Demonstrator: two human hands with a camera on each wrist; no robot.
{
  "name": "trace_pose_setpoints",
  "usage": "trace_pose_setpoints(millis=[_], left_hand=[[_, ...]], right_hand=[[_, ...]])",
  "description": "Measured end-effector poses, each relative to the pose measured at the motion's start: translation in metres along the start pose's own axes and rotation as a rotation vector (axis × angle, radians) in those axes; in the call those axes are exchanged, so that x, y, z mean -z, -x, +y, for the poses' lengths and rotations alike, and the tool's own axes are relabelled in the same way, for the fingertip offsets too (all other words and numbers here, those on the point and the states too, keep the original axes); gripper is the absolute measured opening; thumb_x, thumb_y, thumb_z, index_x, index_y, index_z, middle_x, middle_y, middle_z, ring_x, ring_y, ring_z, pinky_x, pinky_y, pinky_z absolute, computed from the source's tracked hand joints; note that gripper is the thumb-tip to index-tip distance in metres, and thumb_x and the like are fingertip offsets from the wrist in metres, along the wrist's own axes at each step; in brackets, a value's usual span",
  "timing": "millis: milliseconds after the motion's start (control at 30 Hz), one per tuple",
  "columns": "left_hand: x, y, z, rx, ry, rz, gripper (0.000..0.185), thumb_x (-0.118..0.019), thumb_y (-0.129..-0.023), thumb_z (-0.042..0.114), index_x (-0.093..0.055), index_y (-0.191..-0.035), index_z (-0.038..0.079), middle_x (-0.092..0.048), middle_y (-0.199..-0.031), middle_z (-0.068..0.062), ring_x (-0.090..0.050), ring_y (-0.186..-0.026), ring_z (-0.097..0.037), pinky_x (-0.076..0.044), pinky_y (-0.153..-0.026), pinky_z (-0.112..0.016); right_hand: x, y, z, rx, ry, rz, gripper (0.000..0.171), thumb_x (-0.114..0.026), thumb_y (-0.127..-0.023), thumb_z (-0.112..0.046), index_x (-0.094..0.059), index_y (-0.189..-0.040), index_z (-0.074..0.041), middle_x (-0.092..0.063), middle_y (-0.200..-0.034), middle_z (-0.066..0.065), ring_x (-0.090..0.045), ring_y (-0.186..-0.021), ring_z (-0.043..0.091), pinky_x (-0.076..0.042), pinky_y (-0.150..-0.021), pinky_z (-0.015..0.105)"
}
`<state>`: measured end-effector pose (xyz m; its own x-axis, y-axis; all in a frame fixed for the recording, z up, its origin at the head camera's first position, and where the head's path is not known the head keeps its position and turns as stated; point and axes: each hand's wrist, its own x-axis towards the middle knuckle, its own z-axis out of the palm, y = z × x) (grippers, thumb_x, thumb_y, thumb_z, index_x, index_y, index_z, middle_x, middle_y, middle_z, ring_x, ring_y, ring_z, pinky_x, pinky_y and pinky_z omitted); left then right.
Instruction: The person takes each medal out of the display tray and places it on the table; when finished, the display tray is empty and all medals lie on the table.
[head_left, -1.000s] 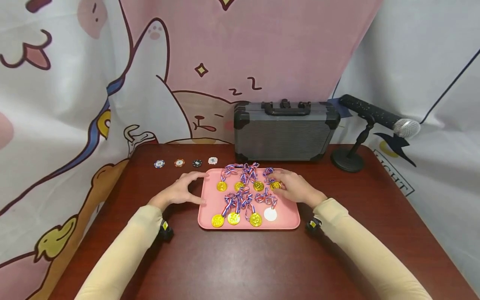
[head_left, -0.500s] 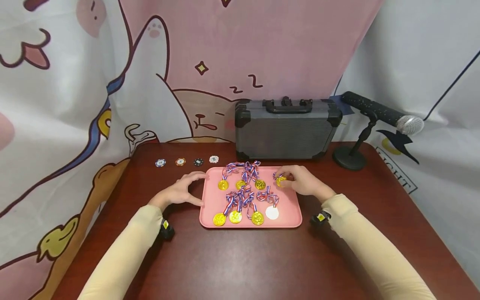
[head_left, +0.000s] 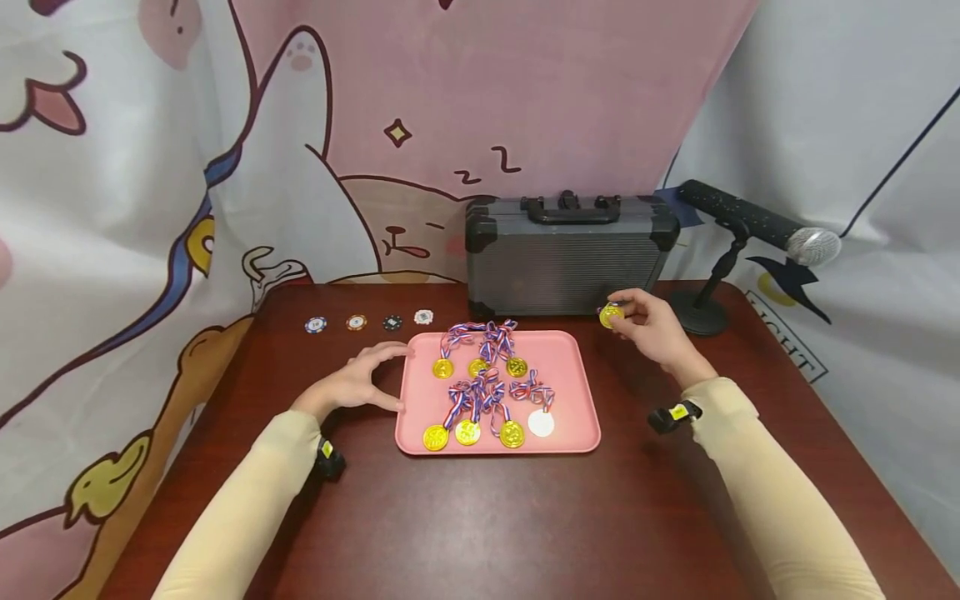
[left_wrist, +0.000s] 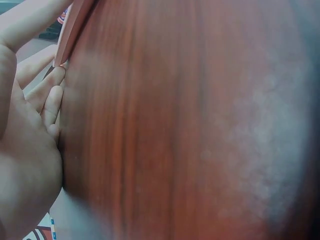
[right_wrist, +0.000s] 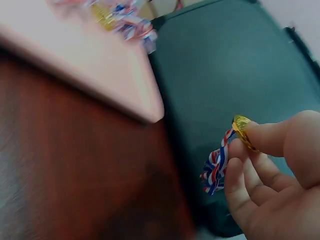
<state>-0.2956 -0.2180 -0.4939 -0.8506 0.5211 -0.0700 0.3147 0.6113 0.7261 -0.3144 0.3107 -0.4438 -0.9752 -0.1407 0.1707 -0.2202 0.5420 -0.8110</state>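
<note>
My right hand (head_left: 656, 332) pinches a gold medal (head_left: 611, 315) between thumb and fingers, in front of the case's lower right corner. From the medal hangs a bunched red, white and blue ribbon (right_wrist: 216, 167), seen in the right wrist view. At the left edge of the pink tray (head_left: 577, 400), my left hand (head_left: 351, 379) rests with fingers and thumb spread against the rim. On the tray lie several more gold medals with bunched ribbons, among them a gold medal (head_left: 512, 434) in the front row. One white-faced medal (head_left: 541, 422) sits at the front right.
A grey case (head_left: 562, 262) with a black handle stands at the back of the brown table (head_left: 495, 525). Right of it is a microphone (head_left: 757, 218) on a black stand. Several poker chips, including a blue and white chip (head_left: 316, 325), line the back left. Printed cloth hangs behind.
My right hand has lifted a gold medal from the tray's back right corner and carried it right and back, past the tray to the case. The left hand stays at the tray's edge.
</note>
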Motion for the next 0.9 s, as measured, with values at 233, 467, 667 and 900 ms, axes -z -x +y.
trace_pose_setpoints(millis=[233, 467, 667, 900], left_hand=[[0.002, 0.001, -0.001, -0.007, 0.001, -0.008, 0.096, -0.096, -0.072, 0.042, -0.05, -0.155, 0.025, -0.039, -0.164, -0.007, -0.027, -0.149, -0.039, -0.019, -0.116, -0.073], [0.0, 0.001, -0.006, -0.003, 0.006, -0.014, 0.096, -0.096, -0.072, 0.043, -0.05, -0.155, 0.026, -0.039, -0.164, -0.006, -0.027, -0.149, -0.038, -0.022, -0.116, -0.073], [0.001, 0.001, -0.004, -0.016, 0.005, -0.007, 0.096, -0.096, -0.072, 0.042, -0.051, -0.154, 0.024, -0.04, -0.164, -0.007, -0.028, -0.149, -0.038, -0.02, -0.117, -0.072], [0.001, -0.001, -0.003, -0.028, 0.003, -0.003, 0.094, -0.096, -0.072, 0.041, -0.051, -0.154, 0.023, -0.04, -0.164, -0.007, -0.028, -0.148, -0.039, -0.018, -0.116, -0.071]], right_hand=[[-0.02, 0.004, 0.03, -0.019, 0.125, -0.131, 0.036, -0.069, -0.099, 0.001, -0.061, -0.135, 0.002, -0.068, -0.115, 0.024, -0.069, -0.096, 0.032, -0.057, -0.075, 0.028], [-0.027, 0.005, 0.031, 0.066, 0.311, -0.149, 0.036, -0.077, -0.093, 0.001, -0.066, -0.127, -0.002, -0.071, -0.11, 0.02, -0.071, -0.097, 0.033, -0.058, -0.085, 0.047], [-0.026, 0.006, 0.027, 0.089, 0.365, -0.18, 0.036, -0.079, -0.091, -0.001, -0.067, -0.126, -0.002, -0.071, -0.109, 0.018, -0.071, -0.092, 0.03, -0.059, -0.082, 0.046], [-0.026, 0.005, 0.025, 0.105, 0.398, -0.179, 0.033, -0.08, -0.09, -0.001, -0.071, -0.122, -0.003, -0.071, -0.108, 0.016, -0.07, -0.091, 0.028, -0.059, -0.082, 0.047]])
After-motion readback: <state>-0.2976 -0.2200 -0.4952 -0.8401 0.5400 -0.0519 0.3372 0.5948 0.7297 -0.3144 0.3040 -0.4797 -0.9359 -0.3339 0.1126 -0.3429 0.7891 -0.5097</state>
